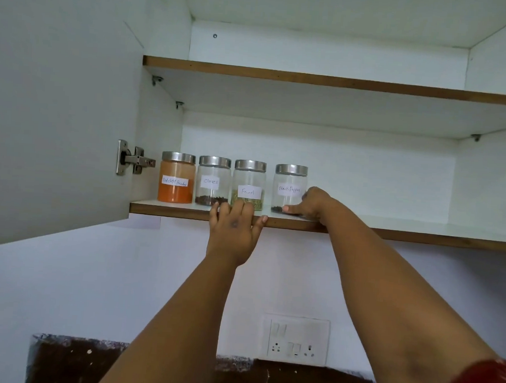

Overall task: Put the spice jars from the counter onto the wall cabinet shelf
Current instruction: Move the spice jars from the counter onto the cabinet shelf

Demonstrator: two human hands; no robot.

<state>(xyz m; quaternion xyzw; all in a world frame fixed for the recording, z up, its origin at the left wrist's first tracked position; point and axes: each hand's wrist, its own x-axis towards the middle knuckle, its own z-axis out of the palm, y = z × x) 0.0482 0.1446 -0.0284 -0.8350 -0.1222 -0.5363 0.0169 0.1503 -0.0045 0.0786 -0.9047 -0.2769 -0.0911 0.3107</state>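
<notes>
Several glass spice jars with steel lids stand in a row on the lower cabinet shelf [391,229]: red chilli powder [176,177], cloves [213,181], fennel [249,179] and, a little apart, black pepper [290,181]. My left hand [233,234] rests on the shelf's front edge with its fingertips at the base of the fennel jar. My right hand [311,203] is at the lower right of the black pepper jar, thumb across the front of its base and fingers behind it, gripping it.
The cabinet door [58,105] stands open on the left, with its hinge [132,158] beside the chilli jar. An upper shelf [341,84] lies above. The lower shelf is bare to the right of the black pepper jar. A wall switchboard [294,340] sits below.
</notes>
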